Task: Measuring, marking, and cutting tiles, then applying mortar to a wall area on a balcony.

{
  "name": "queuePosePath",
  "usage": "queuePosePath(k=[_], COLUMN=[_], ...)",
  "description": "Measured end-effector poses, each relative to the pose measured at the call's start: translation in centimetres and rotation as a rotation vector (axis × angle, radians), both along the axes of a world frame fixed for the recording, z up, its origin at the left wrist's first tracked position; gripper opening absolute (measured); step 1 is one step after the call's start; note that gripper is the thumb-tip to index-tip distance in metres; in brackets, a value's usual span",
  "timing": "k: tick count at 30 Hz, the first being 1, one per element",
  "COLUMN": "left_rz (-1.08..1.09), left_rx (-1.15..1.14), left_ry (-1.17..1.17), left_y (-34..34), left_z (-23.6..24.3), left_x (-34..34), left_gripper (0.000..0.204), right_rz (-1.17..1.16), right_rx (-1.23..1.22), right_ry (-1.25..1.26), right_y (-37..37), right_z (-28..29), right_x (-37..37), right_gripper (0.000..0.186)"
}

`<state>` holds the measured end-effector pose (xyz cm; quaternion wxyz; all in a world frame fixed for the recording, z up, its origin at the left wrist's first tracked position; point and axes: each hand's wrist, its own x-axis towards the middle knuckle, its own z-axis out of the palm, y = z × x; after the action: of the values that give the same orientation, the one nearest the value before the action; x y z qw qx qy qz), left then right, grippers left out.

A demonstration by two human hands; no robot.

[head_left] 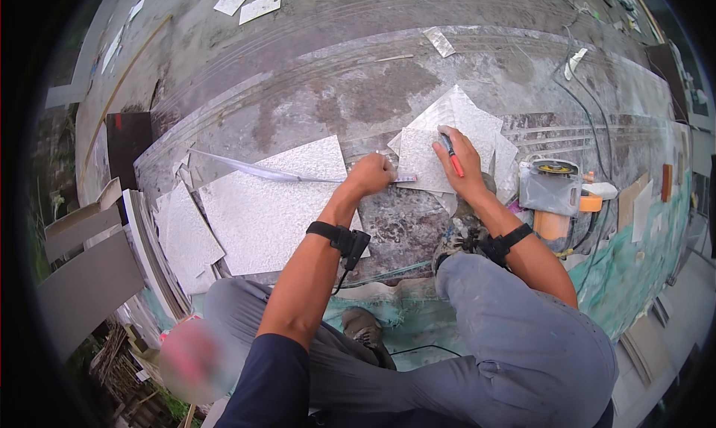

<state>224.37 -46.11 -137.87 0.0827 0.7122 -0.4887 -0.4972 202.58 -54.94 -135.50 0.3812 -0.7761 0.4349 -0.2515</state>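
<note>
My left hand is closed around a long, thin pale measuring tape. Its short end pokes out past my fingers toward a white textured board piece, while the rest stretches left over a larger white textured sheet. My right hand grips a red marker with a dark end, and its fingers lie over the right part of the board piece. That piece lies on top of several other white offcuts. I cannot tell whether the marker's tip touches the board.
Right of my right hand stands a clear plastic box with a round cutting disc on top. An orange tape roll lies beside it. Dark cables cross the stained floor. Stacked boards lean at left, near my knee.
</note>
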Motion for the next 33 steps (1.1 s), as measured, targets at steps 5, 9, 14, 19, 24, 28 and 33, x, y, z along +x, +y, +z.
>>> queuePosePath(k=[5,9,14,19,24,28,33], left_rz=[0.017,0.029,0.012,-0.046,-0.131,-0.126,-0.147], left_rx=[0.092,0.096,-0.180,-0.324,-0.478,-0.449,-0.474], left_ry=[0.233,0.188,0.081,-0.059,-0.071,-0.021,-0.025], left_y=[0.5,0.2,-4.3,-7.3,-8.0,-8.6,-8.7], left_z=[-1.0,0.0,1.6,0.4,-1.6,-1.4,-2.2], left_x=[1.1,1.8,2.4,2.6,3.1,2.5,3.2], left_gripper=[0.018,0.016,0.015,0.018,0.016,0.014,0.015], right_rz=[0.019,0.004,-0.034,-0.084,-0.058,-0.008,-0.010], right_rx=[-0.003,0.001,0.112,0.195,0.210,0.205,0.256], right_ry=[0.018,-0.007,-0.038,-0.138,-0.172,-0.207,-0.106], right_y=[0.4,0.7,0.1,-0.4,-1.3,-2.0,-2.0], right_z=[0.3,-0.1,-0.2,-0.6,-0.2,-0.6,-1.2], right_x=[0.6,0.5,0.4,0.3,0.7,0.9,2.0], right_gripper=[0.034,0.032,0.032,0.032,0.030,0.030,0.028])
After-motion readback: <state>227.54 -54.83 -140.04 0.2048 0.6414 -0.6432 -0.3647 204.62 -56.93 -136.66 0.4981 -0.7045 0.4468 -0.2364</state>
